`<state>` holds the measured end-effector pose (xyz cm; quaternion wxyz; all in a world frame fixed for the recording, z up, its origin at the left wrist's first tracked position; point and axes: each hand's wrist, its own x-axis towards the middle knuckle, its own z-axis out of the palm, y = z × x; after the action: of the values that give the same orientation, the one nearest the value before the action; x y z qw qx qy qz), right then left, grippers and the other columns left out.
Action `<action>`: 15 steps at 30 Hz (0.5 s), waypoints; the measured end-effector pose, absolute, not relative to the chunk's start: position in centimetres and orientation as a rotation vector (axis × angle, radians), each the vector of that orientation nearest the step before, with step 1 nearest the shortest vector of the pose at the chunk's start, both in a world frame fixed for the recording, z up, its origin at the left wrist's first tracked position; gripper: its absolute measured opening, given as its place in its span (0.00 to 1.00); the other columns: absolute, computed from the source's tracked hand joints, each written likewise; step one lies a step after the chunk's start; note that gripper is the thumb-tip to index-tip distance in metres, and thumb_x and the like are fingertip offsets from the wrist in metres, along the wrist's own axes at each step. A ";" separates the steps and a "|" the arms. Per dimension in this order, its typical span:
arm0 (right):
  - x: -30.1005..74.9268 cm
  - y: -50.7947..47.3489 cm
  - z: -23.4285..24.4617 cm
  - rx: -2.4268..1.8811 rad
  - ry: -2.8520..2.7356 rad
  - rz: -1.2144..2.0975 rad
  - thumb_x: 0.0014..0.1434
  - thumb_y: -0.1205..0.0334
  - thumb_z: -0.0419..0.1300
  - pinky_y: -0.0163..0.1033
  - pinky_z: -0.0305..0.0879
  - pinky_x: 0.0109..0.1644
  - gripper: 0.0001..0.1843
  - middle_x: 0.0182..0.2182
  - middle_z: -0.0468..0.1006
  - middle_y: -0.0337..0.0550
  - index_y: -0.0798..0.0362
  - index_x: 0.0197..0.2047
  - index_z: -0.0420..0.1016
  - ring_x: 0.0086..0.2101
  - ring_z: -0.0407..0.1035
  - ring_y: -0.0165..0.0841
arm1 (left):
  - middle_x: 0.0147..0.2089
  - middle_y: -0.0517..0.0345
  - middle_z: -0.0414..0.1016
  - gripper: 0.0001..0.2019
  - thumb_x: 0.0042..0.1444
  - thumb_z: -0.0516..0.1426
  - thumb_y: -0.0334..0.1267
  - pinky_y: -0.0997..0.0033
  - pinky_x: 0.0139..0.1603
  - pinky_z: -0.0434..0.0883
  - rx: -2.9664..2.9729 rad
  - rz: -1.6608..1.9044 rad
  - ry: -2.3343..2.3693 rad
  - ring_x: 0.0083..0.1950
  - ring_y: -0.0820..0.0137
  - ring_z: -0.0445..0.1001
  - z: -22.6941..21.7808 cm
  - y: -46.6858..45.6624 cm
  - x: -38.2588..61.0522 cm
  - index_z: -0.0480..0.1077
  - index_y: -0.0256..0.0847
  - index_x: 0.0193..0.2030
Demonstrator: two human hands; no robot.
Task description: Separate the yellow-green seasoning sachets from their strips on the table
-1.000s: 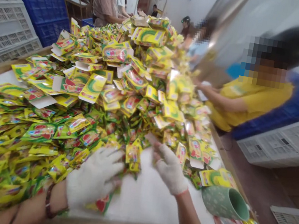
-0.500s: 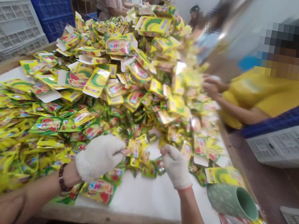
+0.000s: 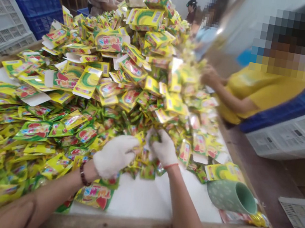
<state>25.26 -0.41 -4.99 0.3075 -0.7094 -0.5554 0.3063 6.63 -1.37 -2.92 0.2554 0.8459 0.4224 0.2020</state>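
Note:
Both my hands wear white knit gloves. My left hand [image 3: 115, 154] is curled, its fingers pinching small yellow-green sachets [image 3: 141, 155] at the near edge of a big heap of sachets [image 3: 91, 91]. My right hand [image 3: 163, 148] is closed on the same clump of small sachets, just right of the left hand and almost touching it. A bead bracelet sits on my left wrist. A larger yellow-green packet [image 3: 94, 195] lies flat on the white tabletop [image 3: 143, 199] under my left forearm.
A green mug [image 3: 231, 196] lies on its side at the table's right front corner. Flat yellow cartons [image 3: 146, 17] top the heap. A person in yellow [image 3: 250, 92] works at the right side; others stand at the far end. Blue and white crates [image 3: 9, 6] stack left.
Both hands moved forward into the heap's edge and came together. The left hand went from spread flat to curled, and the right closed on sachets.

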 end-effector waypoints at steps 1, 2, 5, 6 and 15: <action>25.3 -1.0 -4.7 -1.783 -1.428 0.866 0.51 0.64 0.57 0.39 0.66 0.45 0.25 0.43 0.75 0.44 0.50 0.54 0.65 0.42 0.69 0.36 | 0.38 0.54 0.76 0.10 0.59 0.51 0.37 0.66 0.44 0.68 2.103 0.670 1.157 0.40 0.65 0.73 -3.0 -1.4 6.3 0.73 0.39 0.37; 25.2 -1.6 -4.3 -1.653 -1.370 0.948 0.51 0.63 0.58 0.38 0.67 0.45 0.29 0.46 0.74 0.44 0.49 0.57 0.60 0.44 0.69 0.36 | 0.39 0.54 0.76 0.10 0.59 0.52 0.39 0.67 0.43 0.69 1.894 0.754 1.160 0.41 0.66 0.73 -3.0 -1.5 6.2 0.72 0.40 0.39; 24.2 -3.2 -3.1 -1.175 -1.155 1.283 0.48 0.62 0.64 0.36 0.67 0.41 0.36 0.43 0.72 0.42 0.48 0.59 0.54 0.41 0.69 0.33 | 0.45 0.51 0.76 0.18 0.55 0.56 0.46 0.68 0.43 0.71 1.355 0.855 1.085 0.44 0.65 0.74 -3.1 -1.7 6.3 0.69 0.38 0.48; 23.8 -3.6 -2.9 -1.070 -1.122 1.385 0.47 0.62 0.66 0.34 0.67 0.37 0.36 0.38 0.71 0.39 0.47 0.58 0.56 0.37 0.69 0.31 | 0.47 0.50 0.75 0.22 0.53 0.58 0.46 0.67 0.44 0.71 1.250 0.876 1.039 0.45 0.64 0.74 -3.2 -1.7 6.4 0.67 0.37 0.51; 21.9 -4.2 -3.2 -1.171 -1.217 1.484 0.51 0.52 0.66 0.37 0.67 0.38 0.24 0.37 0.74 0.42 0.51 0.49 0.69 0.35 0.68 0.33 | 0.31 0.61 0.71 0.11 0.47 0.62 0.41 0.74 0.34 0.68 1.071 0.943 1.018 0.33 0.72 0.69 -3.4 -1.8 5.8 0.69 0.38 0.34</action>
<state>21.92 -4.21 -3.19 0.4316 -0.4698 -0.4883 0.5954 5.80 -1.80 -3.37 0.6398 0.4696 0.4465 0.4133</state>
